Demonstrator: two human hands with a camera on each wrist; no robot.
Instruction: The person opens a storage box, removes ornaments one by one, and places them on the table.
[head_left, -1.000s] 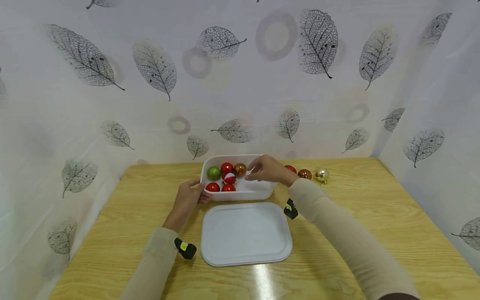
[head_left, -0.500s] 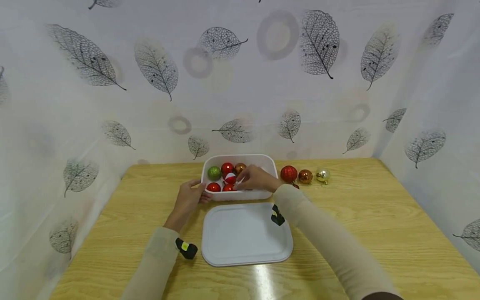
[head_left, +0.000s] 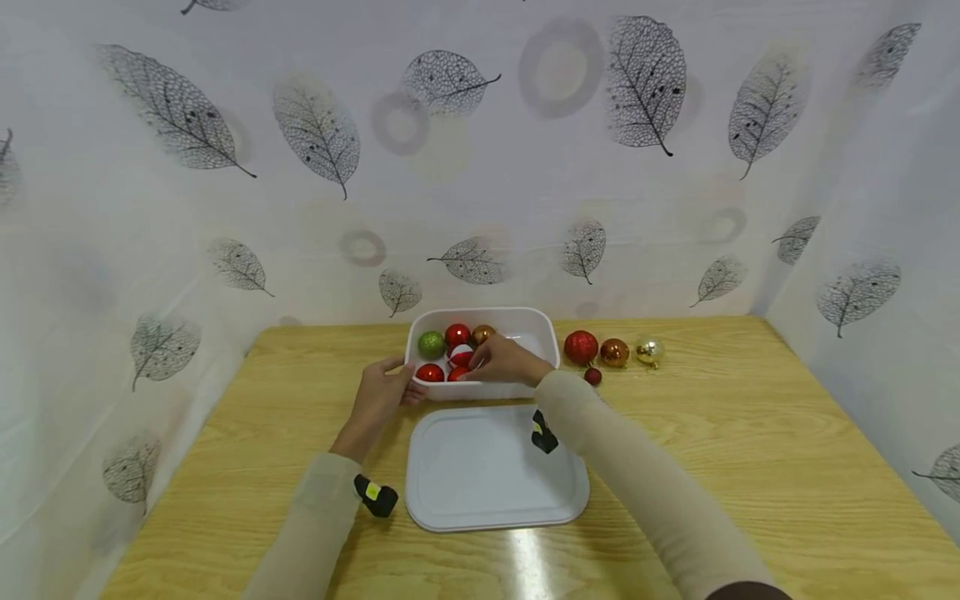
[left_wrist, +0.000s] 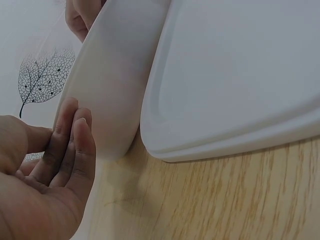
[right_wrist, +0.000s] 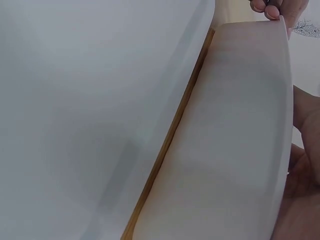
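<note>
A white rectangular box [head_left: 487, 390] stands near the table's back edge, with several Christmas balls inside. My left hand [head_left: 378, 392] grips its left end; in the left wrist view the thumb is at the rim and the fingers lie against the outer wall. Inside the box, my right hand [head_left: 512, 361] has its curled fingertips at a red Christmas ball [head_left: 456, 373] near the front wall. Around it are a red-and-white ball [head_left: 460, 357], a green ball [head_left: 431, 344], a brown ball [head_left: 482, 333] and other red balls. The box wall hides the right fingertips in the right wrist view.
A white lid [head_left: 495, 467] lies flat in front of the box. Right of the box lie a large red ball [head_left: 581, 347], a small dark-red ball [head_left: 592, 377], a copper ball [head_left: 615, 352] and a gold ball [head_left: 649, 352]. A leaf-patterned curtain [head_left: 465, 167] hangs behind.
My right hand has moved left and slightly down inside the box, from the right part to the front red ball. My left hand has stayed on the box's left end.
</note>
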